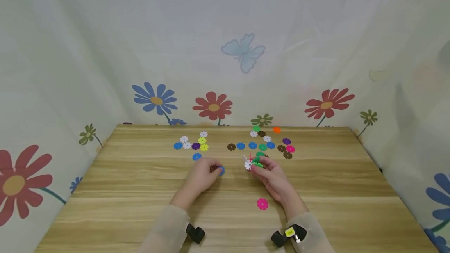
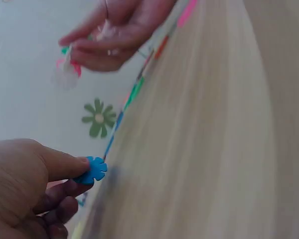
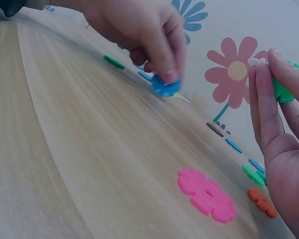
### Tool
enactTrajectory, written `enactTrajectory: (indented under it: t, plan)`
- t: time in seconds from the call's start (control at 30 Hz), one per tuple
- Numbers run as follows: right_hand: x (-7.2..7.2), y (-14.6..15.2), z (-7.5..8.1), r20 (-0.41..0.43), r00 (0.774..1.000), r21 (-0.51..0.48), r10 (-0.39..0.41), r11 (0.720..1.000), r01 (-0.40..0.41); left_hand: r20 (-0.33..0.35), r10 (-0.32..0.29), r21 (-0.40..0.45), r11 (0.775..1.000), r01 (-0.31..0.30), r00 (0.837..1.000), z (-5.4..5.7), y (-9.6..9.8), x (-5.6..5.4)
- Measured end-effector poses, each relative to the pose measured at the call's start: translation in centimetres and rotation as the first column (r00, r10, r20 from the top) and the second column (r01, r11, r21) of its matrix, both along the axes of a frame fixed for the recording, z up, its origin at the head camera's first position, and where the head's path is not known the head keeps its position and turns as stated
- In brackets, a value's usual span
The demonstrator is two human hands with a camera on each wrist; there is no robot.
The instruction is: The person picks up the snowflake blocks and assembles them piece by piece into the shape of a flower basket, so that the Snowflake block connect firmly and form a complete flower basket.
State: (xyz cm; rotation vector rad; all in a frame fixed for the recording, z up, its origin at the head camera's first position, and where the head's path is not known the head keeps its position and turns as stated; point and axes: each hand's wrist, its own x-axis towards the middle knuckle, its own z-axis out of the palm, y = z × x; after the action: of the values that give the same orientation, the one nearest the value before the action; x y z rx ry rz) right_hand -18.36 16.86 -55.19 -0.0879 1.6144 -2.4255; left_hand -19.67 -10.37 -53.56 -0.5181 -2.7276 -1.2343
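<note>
My left hand (image 1: 202, 177) pinches a blue notched flower disc (image 2: 93, 170) between thumb and fingers, just above the wooden table. The right hand (image 1: 272, 177) holds a small cluster of interlocked discs. A white disc (image 1: 248, 165) faces the head camera, with green (image 3: 283, 91) and pink pieces beside it. Part of that cluster is hidden by the right fingers. Below the right hand a pink disc (image 1: 262, 204) lies flat on the table. Just past the left hand lies another blue disc (image 1: 197, 156).
Several loose discs lie across the back of the wooden table (image 1: 116, 190). At the left are white, yellow and purple (image 1: 195, 146) ones; at the right are brown, blue, green and an orange disc (image 1: 277, 130). A flower-printed curtain (image 1: 299, 50) hangs behind.
</note>
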Motion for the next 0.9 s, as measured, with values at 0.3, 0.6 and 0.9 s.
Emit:
enactTrajectory:
  t: [0.3, 0.6, 0.9]
  plan:
    - [-0.1, -0.2, -0.2, -0.011, 1.000, -0.017, 0.018, 1.000, -0.019, 0.103, -0.072, -0.242, 0.966, 0.095, 0.992, 1.2, -7.6, -1.2]
    - [-0.1, 0.0, -0.1, 0.006, 1.000, 0.000, 0.021, 1.000, -0.021, 0.235, -0.127, -0.206, 0.963, 0.177, 0.964, 1.2, -9.1, -1.5]
    - [-0.2, 0.0, 0.0, 0.017, 0.999, 0.005, 0.041, 0.999, -0.041, 0.157, -0.090, 0.103, 0.992, 0.074, 0.984, 2.0, -2.7, -0.6]
